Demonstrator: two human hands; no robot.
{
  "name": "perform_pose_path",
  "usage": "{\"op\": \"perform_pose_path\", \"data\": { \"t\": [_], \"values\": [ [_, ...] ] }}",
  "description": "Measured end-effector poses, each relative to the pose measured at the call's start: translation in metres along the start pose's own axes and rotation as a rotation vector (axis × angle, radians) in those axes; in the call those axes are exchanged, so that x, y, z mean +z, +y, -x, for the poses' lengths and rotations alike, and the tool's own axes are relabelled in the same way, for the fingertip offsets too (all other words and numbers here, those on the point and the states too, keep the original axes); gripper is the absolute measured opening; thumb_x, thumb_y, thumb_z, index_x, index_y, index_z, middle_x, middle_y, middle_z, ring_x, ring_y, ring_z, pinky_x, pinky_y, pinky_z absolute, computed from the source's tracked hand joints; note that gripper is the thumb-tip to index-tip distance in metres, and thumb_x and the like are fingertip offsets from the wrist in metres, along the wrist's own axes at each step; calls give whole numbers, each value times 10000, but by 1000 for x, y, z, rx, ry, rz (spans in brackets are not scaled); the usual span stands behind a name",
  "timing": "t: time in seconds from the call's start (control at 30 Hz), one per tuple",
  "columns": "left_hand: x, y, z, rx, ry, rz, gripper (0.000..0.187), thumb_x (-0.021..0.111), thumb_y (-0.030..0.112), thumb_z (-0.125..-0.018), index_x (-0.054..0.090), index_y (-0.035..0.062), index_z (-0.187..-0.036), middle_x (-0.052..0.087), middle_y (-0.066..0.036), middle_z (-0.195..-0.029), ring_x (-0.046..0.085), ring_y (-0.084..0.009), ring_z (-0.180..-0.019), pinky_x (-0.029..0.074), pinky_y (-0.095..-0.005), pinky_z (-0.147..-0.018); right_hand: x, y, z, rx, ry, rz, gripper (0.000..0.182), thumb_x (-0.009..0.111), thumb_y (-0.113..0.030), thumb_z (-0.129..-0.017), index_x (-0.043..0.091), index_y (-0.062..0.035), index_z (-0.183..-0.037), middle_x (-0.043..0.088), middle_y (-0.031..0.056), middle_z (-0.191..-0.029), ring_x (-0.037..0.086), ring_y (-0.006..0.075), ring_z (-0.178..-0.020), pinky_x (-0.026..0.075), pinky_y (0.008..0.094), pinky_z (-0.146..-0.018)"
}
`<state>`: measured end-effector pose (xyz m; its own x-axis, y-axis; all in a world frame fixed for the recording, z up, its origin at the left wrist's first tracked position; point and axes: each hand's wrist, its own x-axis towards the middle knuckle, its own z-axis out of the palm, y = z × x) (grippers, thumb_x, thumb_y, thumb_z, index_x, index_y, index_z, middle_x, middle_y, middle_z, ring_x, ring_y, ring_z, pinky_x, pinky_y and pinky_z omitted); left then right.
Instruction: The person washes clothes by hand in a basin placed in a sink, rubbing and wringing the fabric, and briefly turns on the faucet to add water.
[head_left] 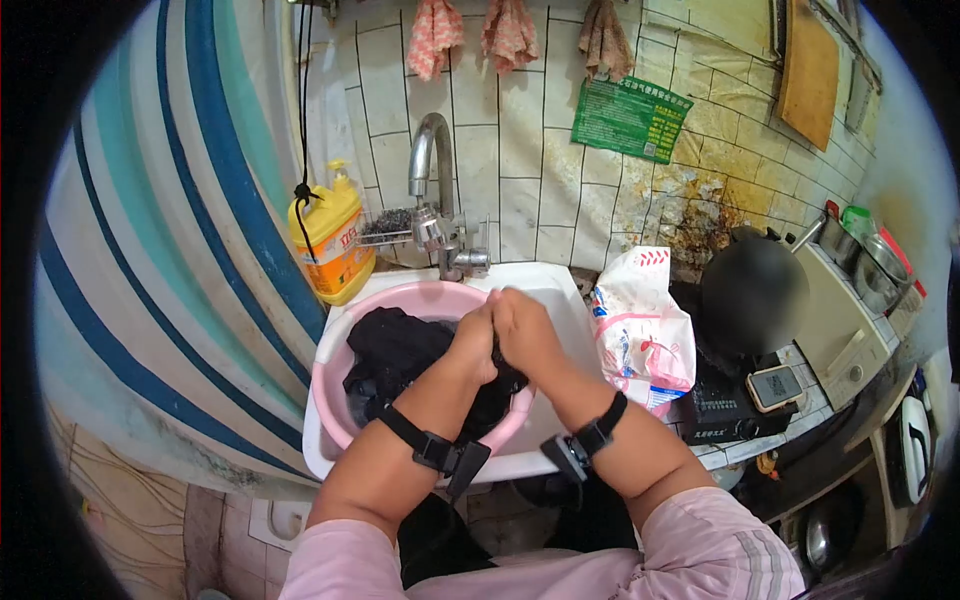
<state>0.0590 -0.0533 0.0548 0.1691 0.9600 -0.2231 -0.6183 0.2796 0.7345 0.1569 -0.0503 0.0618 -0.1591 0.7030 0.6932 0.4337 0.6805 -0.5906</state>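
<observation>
A pink basin [330, 415] sits in the white sink [556, 285], with a wet black garment [393, 350] bunched up inside it. My left hand [474, 343] is closed at the basin's right side. Pressed close against it, my right hand [524, 330] is closed too. Dark cloth shows between and just below the two hands, so both grip part of the black garment. Most of what lies inside the fists is hidden by the fingers. Some water is visible at the basin's left inner edge.
Behind the basin rises a metal faucet [430, 165]. A yellow detergent bottle [330, 240] stands at the sink's back left corner. To the right are a white and pink plastic bag [645, 335], a black stove [730, 405] and a phone [773, 387].
</observation>
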Motion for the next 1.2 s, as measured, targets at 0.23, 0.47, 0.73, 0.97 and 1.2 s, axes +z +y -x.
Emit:
{"op": "perform_pose_path", "data": {
  "t": [0.23, 0.47, 0.73, 0.97, 1.2],
  "values": [
    [-1, 5, -5, -124, 25, -233, 418, 454, 371, -962, 510, 19, -1180, 611, -109, -1003, 618, -235, -857, 500, -350, -744, -1, 53, -16, 351, -36, 75, 425, 424, -322, -961, 577, 37, -793, 588, 305, -819, 555, 486, -796, 435, 512, -689],
    [-15, 30, -1, 126, 182, -593, 368, 645, 195, -840, 516, 32, -1144, 576, -93, -1034, 559, -190, -978, 431, -329, -851, -19, 77, -28, 888, 195, -841, 376, 437, -385, -960, 566, -37, -1019, 593, 51, -835, 569, 217, -672, 460, 370, -579],
    [-26, 29, -5, -266, -231, -1646, 543, 705, 209, -790, 506, 35, -1265, 592, -155, -1155, 548, -274, -1028, 429, -388, -846, -30, 68, -30, 714, 328, -1072, 220, 612, -229, -895, 541, -61, -1019, 599, 51, -890, 602, 155, -761, 495, 285, -622],
    [-21, 51, 12, -6, -28, -760, 225, 560, 240, -907, 601, 55, -1029, 629, -63, -909, 606, -178, -802, 489, -353, -698, -19, 67, -25, 664, 102, -986, 295, 654, -116, -829, 525, -25, -1078, 603, 78, -937, 616, 204, -814, 515, 346, -668],
    [-6, 75, 37, 423, 127, -102, 108, 626, 163, -839, 596, 61, -821, 599, -48, -789, 597, -155, -722, 494, -304, -662, -2, 38, -4, 168, -558, 219, 340, 677, -224, -819, 611, -9, -1073, 602, 117, -1025, 582, 202, -906, 487, 329, -797]
  ]
}}
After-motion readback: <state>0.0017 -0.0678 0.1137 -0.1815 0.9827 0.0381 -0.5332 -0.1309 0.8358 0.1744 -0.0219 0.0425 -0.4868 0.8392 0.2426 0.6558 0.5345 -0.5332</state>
